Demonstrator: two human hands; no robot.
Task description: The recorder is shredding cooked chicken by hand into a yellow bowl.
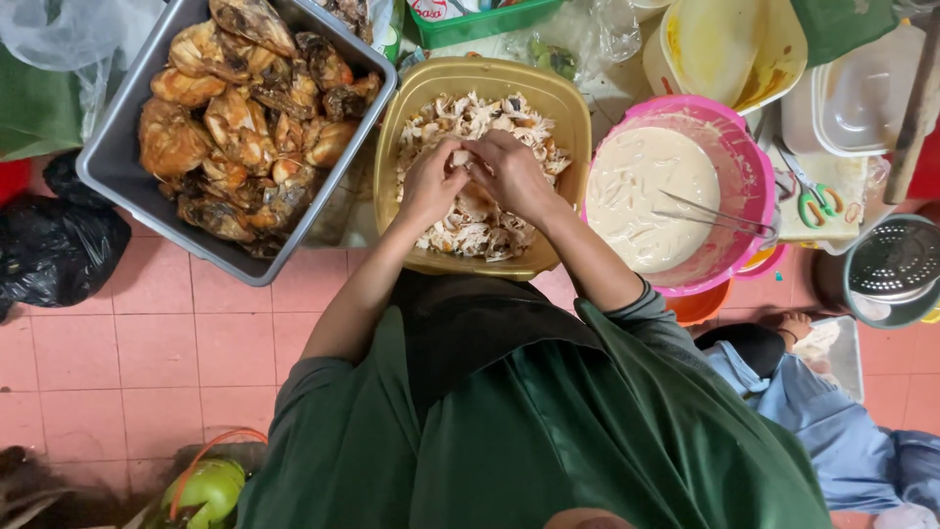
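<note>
My left hand (pixel 431 184) and my right hand (pixel 511 174) meet over a yellow-brown tub (pixel 411 103) filled with shredded chicken (pixel 460 230). Both hands pinch one pale piece of chicken meat (pixel 460 157) between their fingertips, above the pile. To the left stands a grey metal tray (pixel 117 167) heaped with browned cooked chicken pieces (pixel 245 108). My arms come up from a dark green garment at the bottom of the view.
A pink bowl (pixel 749 162) of white batter with a wire whisk (pixel 720 216) sits right of the tub. Beyond it are white containers (pixel 862 93), scissors (pixel 813 201), a metal strainer (pixel 896 264). A black bag (pixel 59 245) lies left. Another person's blue-clad leg (pixel 822 421) is at lower right. Pink floor tiles (pixel 147 353).
</note>
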